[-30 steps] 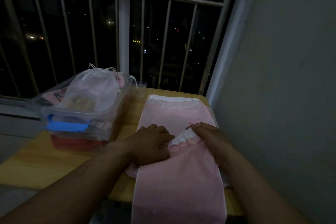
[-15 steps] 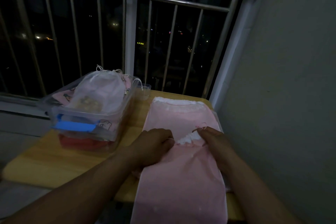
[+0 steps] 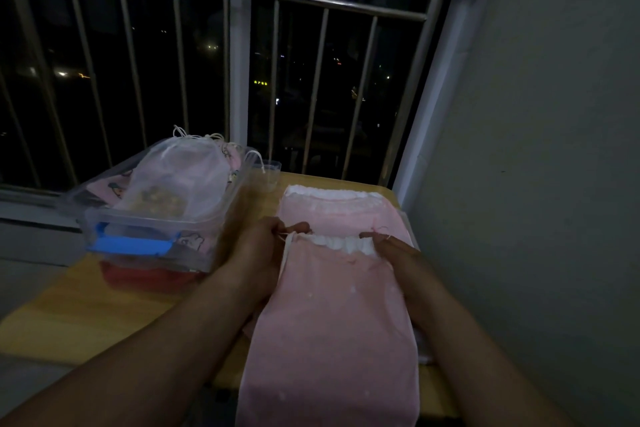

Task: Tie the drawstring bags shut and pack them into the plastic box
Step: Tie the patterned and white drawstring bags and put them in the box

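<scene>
— What ran off the edge?
— The near pink drawstring bag (image 3: 332, 322), cut off at six o'clock. The left forearm (image 3: 156, 357) and right forearm (image 3: 485, 367) too.
— What was unclear?
— The left hand (image 3: 256, 246) was blurred where it pinched the drawstring (image 3: 285, 250). Whether the right hand (image 3: 394, 253) gripped cord or hem was untellable. A red thing (image 3: 138, 279) lay mostly hidden under the plastic box (image 3: 204, 253) at nine o'clock.

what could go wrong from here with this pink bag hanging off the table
The pink bag hangs over the near edge of the table; if either grip loosens it may slide off. The left hand pinches only a thin drawstring, which could slip. The plastic box is already heaped with a mesh bag, so another may not fit.
</scene>
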